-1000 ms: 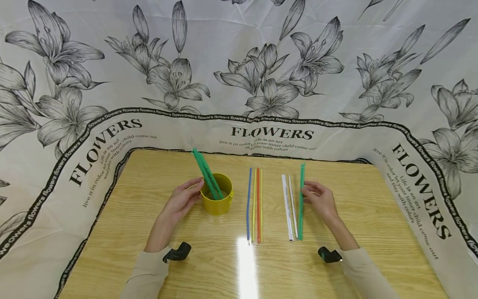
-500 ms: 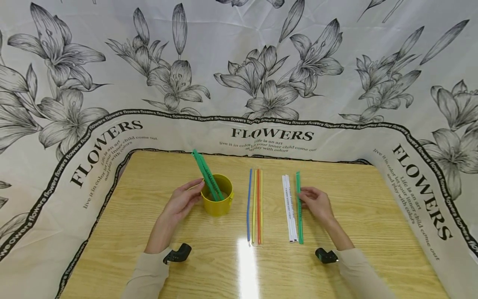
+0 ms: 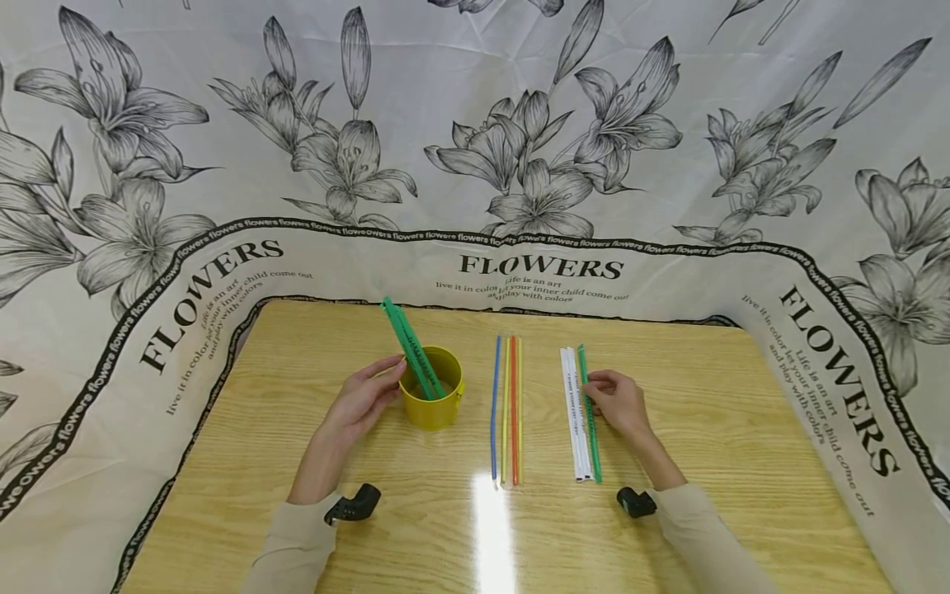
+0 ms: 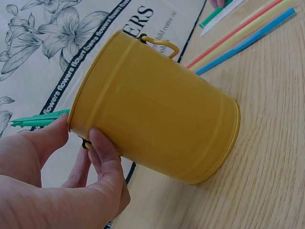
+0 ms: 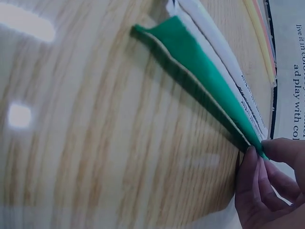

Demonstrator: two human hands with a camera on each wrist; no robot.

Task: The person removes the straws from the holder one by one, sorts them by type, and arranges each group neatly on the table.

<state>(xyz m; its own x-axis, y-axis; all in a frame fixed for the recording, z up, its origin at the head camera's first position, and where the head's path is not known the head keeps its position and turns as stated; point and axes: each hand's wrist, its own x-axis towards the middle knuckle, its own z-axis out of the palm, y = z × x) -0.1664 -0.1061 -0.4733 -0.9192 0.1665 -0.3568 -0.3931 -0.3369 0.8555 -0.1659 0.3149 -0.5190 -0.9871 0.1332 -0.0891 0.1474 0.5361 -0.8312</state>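
My left hand holds a small yellow metal bucket by its left side. In the left wrist view, its fingertips are at the rim and the small side handle. Green wrapped straws lean out of the bucket toward the back left. My right hand pinches another green wrapped straw between thumb and fingers. This straw lies alongside the white wrapped straws, close to their right edge. The right wrist view shows its flat wrapper with a crimped end and a lengthwise seam.
Between bucket and white straws lie unwrapped straws in a row: a blue one, a red one and yellow ones on either side of the red. The wooden table ends at a flower-printed cloth behind.
My right hand has moved left with the green wrapped straw, bringing it up beside the white wrapped straws, which now lie closer together. The left hand and bucket have stayed in place.
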